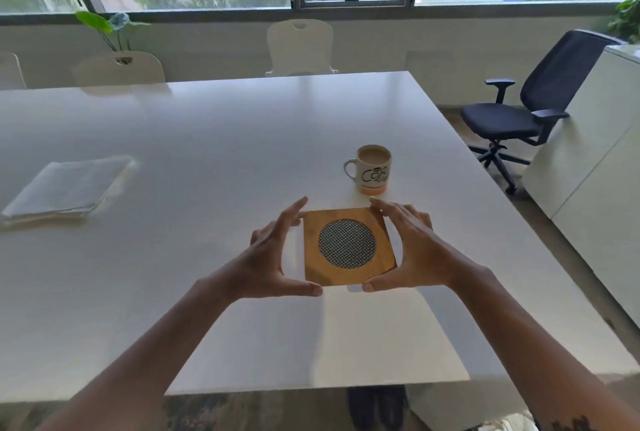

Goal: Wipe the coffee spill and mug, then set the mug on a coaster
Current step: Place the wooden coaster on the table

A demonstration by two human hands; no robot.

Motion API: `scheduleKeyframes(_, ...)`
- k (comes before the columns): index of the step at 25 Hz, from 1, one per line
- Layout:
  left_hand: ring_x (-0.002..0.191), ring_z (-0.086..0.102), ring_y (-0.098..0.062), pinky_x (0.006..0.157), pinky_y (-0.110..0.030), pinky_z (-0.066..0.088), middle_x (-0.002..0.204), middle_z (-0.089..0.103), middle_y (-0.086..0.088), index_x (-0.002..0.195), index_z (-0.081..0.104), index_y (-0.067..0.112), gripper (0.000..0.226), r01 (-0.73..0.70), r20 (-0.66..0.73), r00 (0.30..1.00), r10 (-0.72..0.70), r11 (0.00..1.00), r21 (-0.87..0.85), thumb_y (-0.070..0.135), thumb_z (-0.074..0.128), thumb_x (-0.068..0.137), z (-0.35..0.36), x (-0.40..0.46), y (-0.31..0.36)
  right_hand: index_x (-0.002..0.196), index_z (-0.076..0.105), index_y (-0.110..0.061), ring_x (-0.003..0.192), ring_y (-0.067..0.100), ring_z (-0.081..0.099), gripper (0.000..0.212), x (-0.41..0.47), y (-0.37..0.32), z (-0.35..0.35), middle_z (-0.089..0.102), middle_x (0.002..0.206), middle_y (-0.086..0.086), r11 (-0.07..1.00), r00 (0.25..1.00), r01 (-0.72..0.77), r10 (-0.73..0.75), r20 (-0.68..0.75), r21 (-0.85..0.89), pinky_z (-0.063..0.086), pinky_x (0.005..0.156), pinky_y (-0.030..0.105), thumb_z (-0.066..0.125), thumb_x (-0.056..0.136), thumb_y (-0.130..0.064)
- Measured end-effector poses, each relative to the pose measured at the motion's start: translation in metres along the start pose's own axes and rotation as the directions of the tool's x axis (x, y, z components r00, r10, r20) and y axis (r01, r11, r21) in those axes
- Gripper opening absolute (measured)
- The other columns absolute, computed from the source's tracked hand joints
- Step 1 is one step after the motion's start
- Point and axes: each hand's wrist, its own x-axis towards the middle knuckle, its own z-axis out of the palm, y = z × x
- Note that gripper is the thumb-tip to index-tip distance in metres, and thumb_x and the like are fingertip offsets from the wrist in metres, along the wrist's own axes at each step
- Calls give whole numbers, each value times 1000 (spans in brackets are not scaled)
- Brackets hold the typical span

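A square wooden coaster (348,247) with a round metal-mesh centre lies flat at the middle of the white table (207,139). My left hand (273,257) holds its left side, fingers at the far corner and thumb at the near corner. My right hand (412,250) holds the right side the same way. Just beyond the coaster stands a white mug (372,169) with dark lettering and an orange base. It is full of milky coffee, and its handle points left. Neither hand touches the mug.
A flat stack of white paper or cloth (65,188) lies at the table's left. Pale chairs (299,46) stand along the far edge below the windows. A dark office chair (519,112) and a white cabinet (595,160) are to the right.
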Motion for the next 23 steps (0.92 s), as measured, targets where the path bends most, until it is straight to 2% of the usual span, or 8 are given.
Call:
scheduleKeyframes(4,152,35,-2,122,-40,23,168,39,8,165,-1,54,143,26,21,999,-27,999,31,85,86,56,-45,-29,-56,163,15,-40,131,-30,6,148,47,-47,41,29,141,-35,1000,999,3,-3,-35,5,24,113,34,77,43,-99)
scheduleKeyframes(6,153,36,-3,122,-39,23,168,39,8,165,0,55,144,33,17,999,-34,998,51,85,87,54,-52,-30,-66,164,15,-39,134,-19,15,149,50,-55,51,35,147,-28,1000,999,-24,24,-22,5,25,117,35,76,42,-100)
scheduleKeyframes(8,153,35,-2,122,-39,22,168,40,9,165,0,56,145,103,23,994,-104,995,16,85,88,53,-106,-63,-128,164,14,-39,137,-6,22,150,102,-106,105,38,152,-22,1000,1000,10,-10,5,-28,25,118,35,75,42,-101)
scheduleKeyframes(10,153,35,-3,121,-39,22,168,40,8,165,-1,56,146,93,57,994,-95,995,30,84,89,53,-106,-61,-139,164,13,-40,138,-1,26,150,103,-110,109,40,152,-20,1000,1000,-21,21,-3,-22,26,116,34,75,41,-102)
scheduleKeyframes(17,149,34,2,119,-40,22,166,42,6,165,-8,53,150,105,84,991,-103,994,-15,78,91,56,-113,-70,-170,164,15,-36,140,5,33,151,121,-119,144,42,152,-17,997,996,-71,72,47,-13,28,120,36,77,42,-100)
scheduleKeyframes(20,149,35,-3,115,-41,22,167,41,4,165,-16,50,155,106,113,988,-103,994,-19,75,92,57,-108,-68,-176,163,17,-35,138,2,31,150,123,-115,151,41,151,-17,996,994,-90,90,57,-2,29,120,35,79,42,-98)
scheduleKeyframes(23,154,36,-11,114,-39,22,168,41,3,164,-18,50,157,119,111,987,-117,993,-12,74,93,56,-101,-63,-180,162,17,-37,132,-5,26,149,124,-111,152,36,145,-25,996,994,-93,93,65,-4,29,117,34,79,41,-98)
